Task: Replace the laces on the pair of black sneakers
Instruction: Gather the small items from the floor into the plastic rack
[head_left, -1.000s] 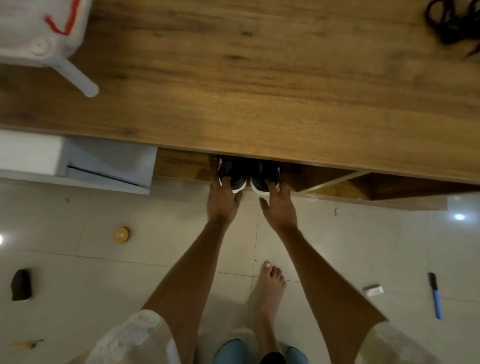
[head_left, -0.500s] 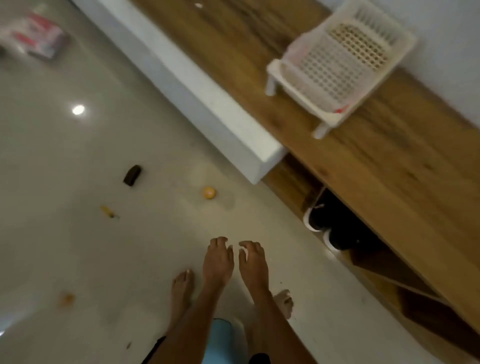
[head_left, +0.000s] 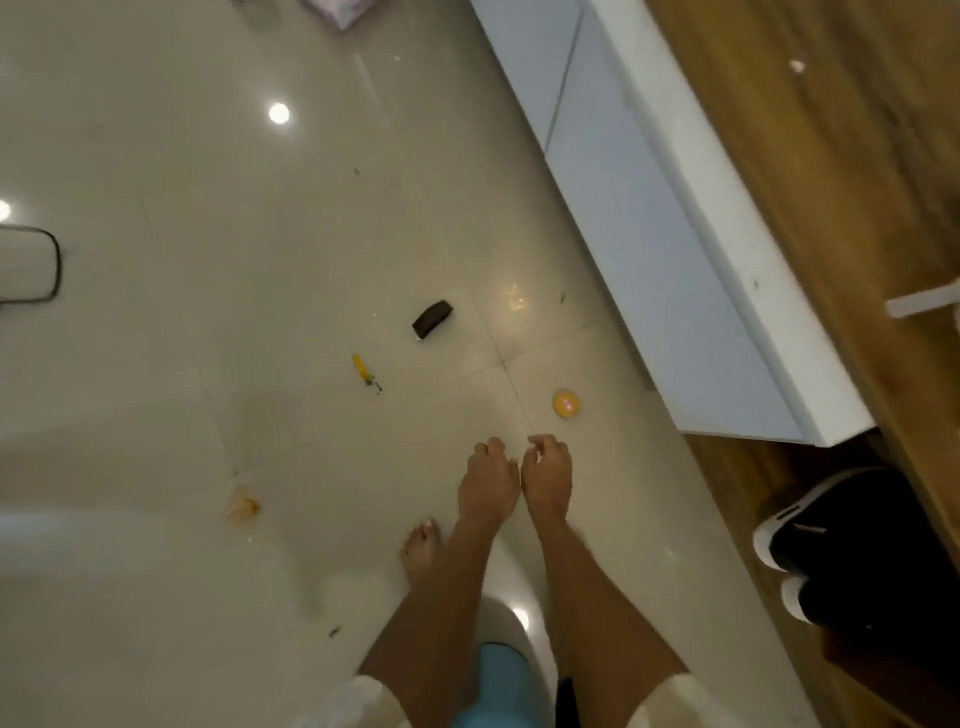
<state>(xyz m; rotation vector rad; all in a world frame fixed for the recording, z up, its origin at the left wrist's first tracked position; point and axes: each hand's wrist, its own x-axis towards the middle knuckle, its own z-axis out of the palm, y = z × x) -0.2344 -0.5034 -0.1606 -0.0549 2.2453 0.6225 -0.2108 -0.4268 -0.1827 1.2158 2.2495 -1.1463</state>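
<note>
A pale tiled floor (head_left: 208, 208) fills most of the view, with a wooden bench (head_left: 831, 182) and a white drawer unit (head_left: 675, 270) running down the right side. The black sneakers (head_left: 852, 551) sit side by side in the open space under the bench, white soles facing out, at the right edge and well apart from both hands. No laces can be made out on them from here. A person stands barefoot, one foot (head_left: 422, 551) showing, arms stretched forward over the floor. The left hand (head_left: 488, 483) and right hand (head_left: 548, 478) hang side by side, almost touching, fingers loosely curled and holding nothing. Small things lie scattered ahead: a black block (head_left: 432, 320), a yellow ball (head_left: 565, 404), a yellow stick (head_left: 363, 370). Judging by this, the lacing is not in hand; the shoes are parked and untouched. Any further step calls for turning right, reaching under the bench and gripping each shoe by its heel.
</note>
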